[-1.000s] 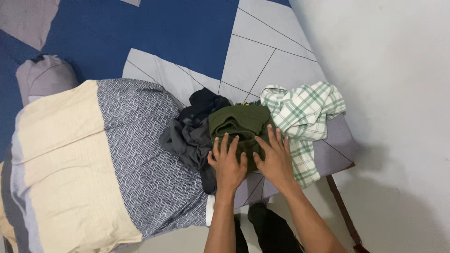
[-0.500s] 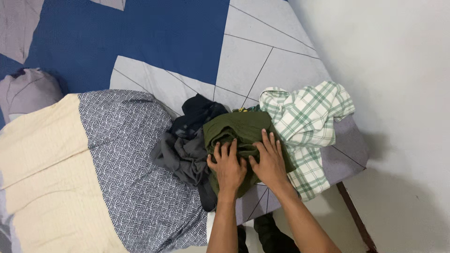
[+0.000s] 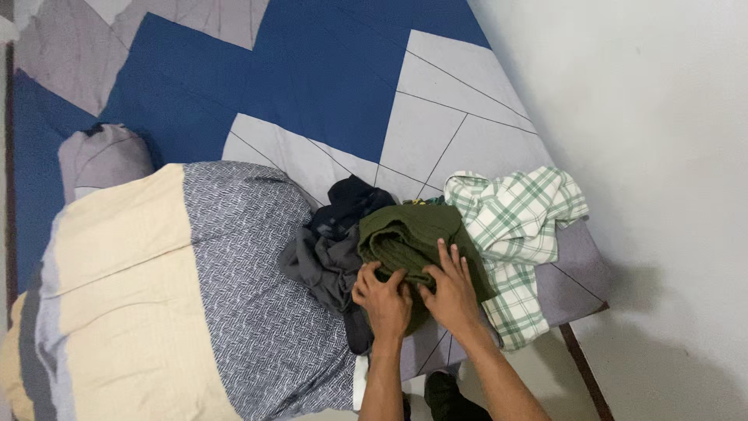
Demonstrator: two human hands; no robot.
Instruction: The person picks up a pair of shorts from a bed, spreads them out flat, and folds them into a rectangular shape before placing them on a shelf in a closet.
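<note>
left hand (image 3: 383, 300): low centre of the frame, fingers curled in and bunching up the near edge of the green garment (image 3: 409, 238), so it's gripping cloth, not lying flat

right hand (image 3: 450, 290): just right of the left one, nearly touching it, fingers spread and pressed down on the same green garment; palm is on the fabric, looks more like pinning than pinching, can't tell if any cloth is caught underneath

green garment: dark olive, folded up thick, sits centre-right of the frame near the bed's lower right corner, on top of the clothes pile

grey cloth (image 3: 315, 265): crumpled, just left of the green one and touching it, partly hanging toward the bed's edge

dark cloth (image 3: 347, 206): navy-black lump right above the grey one

plaid shirt (image 3: 510, 222): white and green checks, rumpled, right beside the green garment on its right, trailing down to the mattress edge

blanket (image 3: 171, 288): big, cream and grey-patterned, fills the lower left

bed (image 3: 327, 86): blue and grey sheet with thin dark lines, takes up the top half

pillow (image 3: 101, 156): grey, upper left, peeking out past the blanket

wall (image 3: 654, 140): plain white, whole right side
</note>
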